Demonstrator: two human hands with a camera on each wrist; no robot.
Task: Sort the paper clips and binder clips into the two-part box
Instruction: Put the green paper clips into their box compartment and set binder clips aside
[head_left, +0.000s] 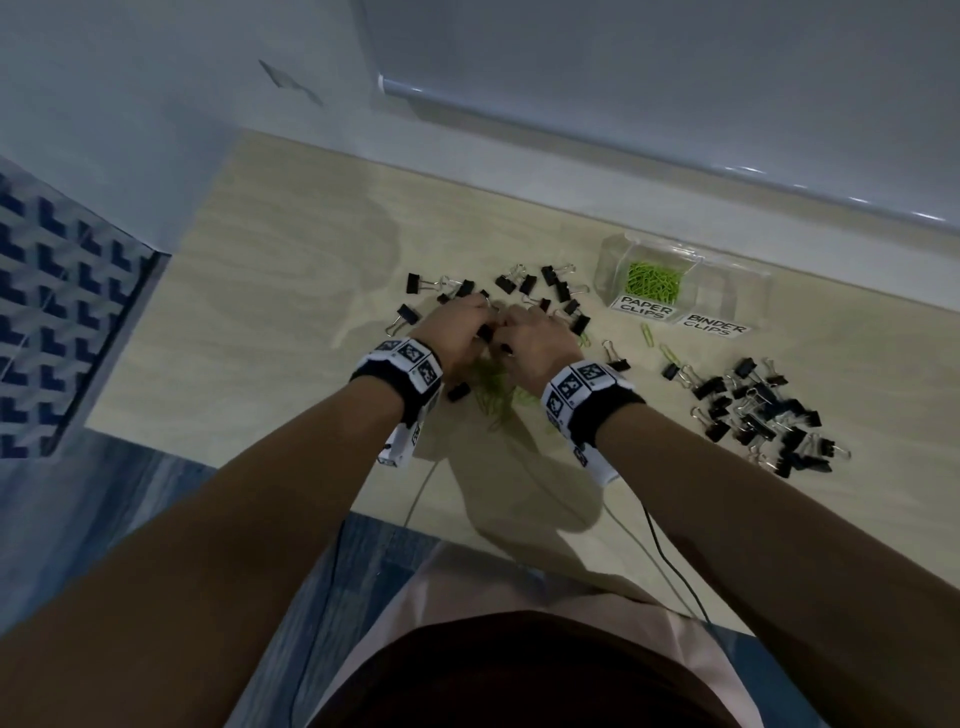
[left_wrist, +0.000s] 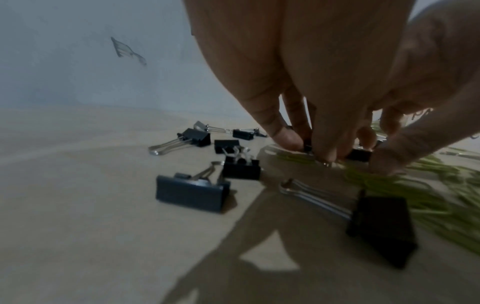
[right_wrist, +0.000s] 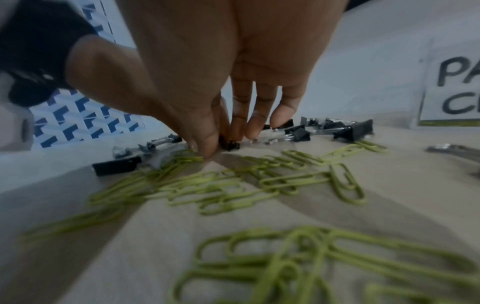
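Note:
Both hands meet at the middle of the wooden table (head_left: 291, 270), fingertips down among mixed clips. My left hand (head_left: 475, 325) pinches a small black binder clip (left_wrist: 308, 146) between thumb and fingers. Close beside it, my right hand (head_left: 514, 330) has its thumb and fingers curled down round another black binder clip (right_wrist: 230, 145). Green paper clips (right_wrist: 259, 181) lie spread under and in front of both palms. The clear two-part box (head_left: 613, 254) stands at the back right. Its part labelled PAPER CLIPS holds green paper clips (head_left: 654, 280); the BINDER CLIPS part (head_left: 727, 296) looks bare.
Loose black binder clips (head_left: 540, 286) ring the hands at the back and left. A larger heap of binder clips (head_left: 763, 410) lies at the right. Two stray paper clips (head_left: 648, 332) rest before the box. A wall runs behind, and cables (head_left: 660, 551) hang over the table's front edge.

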